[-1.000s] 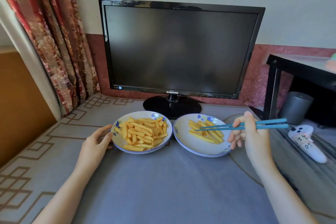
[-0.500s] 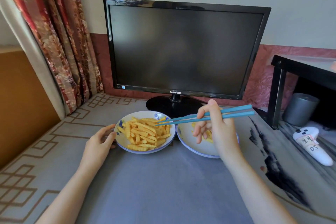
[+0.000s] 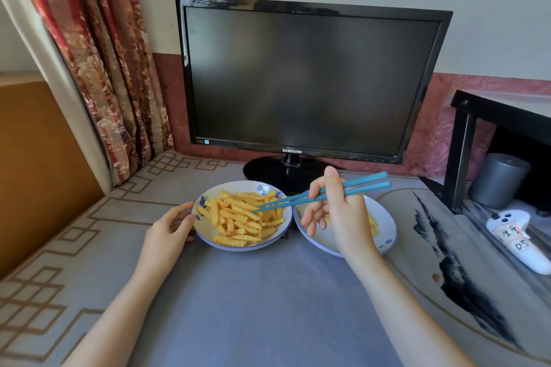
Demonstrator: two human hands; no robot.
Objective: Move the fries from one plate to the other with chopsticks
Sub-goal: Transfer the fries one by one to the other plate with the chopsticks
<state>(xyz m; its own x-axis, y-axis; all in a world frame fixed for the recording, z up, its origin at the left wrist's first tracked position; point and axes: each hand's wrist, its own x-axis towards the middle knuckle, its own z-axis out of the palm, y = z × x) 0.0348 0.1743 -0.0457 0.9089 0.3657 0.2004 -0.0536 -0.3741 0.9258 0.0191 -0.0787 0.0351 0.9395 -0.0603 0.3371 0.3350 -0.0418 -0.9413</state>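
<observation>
right hand [image 3: 337, 211] holds chopsticks [image 3: 301, 199] over the fries [image 3: 238, 214], left hand [image 3: 170, 232] touching the plate [image 3: 205, 231]; pinching one fry mid-length seems wisest.

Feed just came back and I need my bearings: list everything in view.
fuller plate: one, white with blue rim, left of the pair.
sparser plate: one, same pattern, right beside it.
crinkle-cut fries: a heap, yellow, on the fuller plate; a few on the sparser plate, partly hidden.
chopsticks: two, teal, tips at the heap.
monitor: one, black, screen dark, behind the plates.
curtain: one, red floral, left.
table cover: one, grey-blue, brown pattern.
side table: one, black, right.
cylinder: one, grey, under the side table.
controller: one, white, labelled, far right.
left hand: touches the fuller plate's rim.
right hand: holds the chopsticks.
</observation>
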